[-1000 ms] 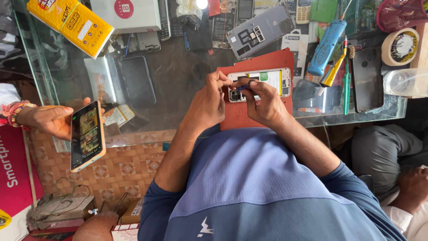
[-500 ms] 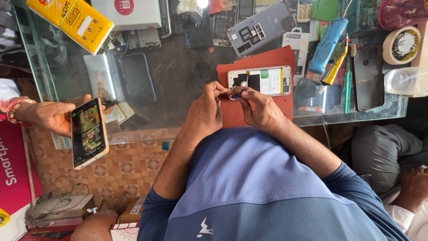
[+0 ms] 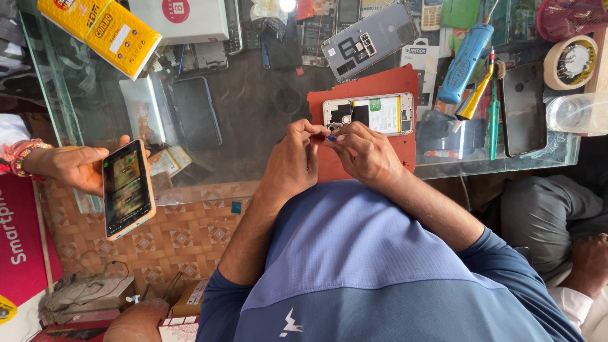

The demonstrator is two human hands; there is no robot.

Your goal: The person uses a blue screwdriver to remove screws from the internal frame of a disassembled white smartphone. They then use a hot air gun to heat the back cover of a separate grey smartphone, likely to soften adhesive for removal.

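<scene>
Opened phone [image 3: 368, 114], back cover off and battery and board exposed, lying on red mat [image 3: 380, 85] on glass counter [image 3: 253, 114]; left hand [image 3: 292, 161] and right hand [image 3: 367, 152] both pinched together on small blue-tipped part [image 3: 331, 137] just below it, reassembly not done.

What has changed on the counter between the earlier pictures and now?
The left hand and right hand drew back off the open phone toward the body. Their fingertips now pinch a tiny blue part. The open phone stayed on the red mat. Another person's hand still holds a lit phone.
</scene>
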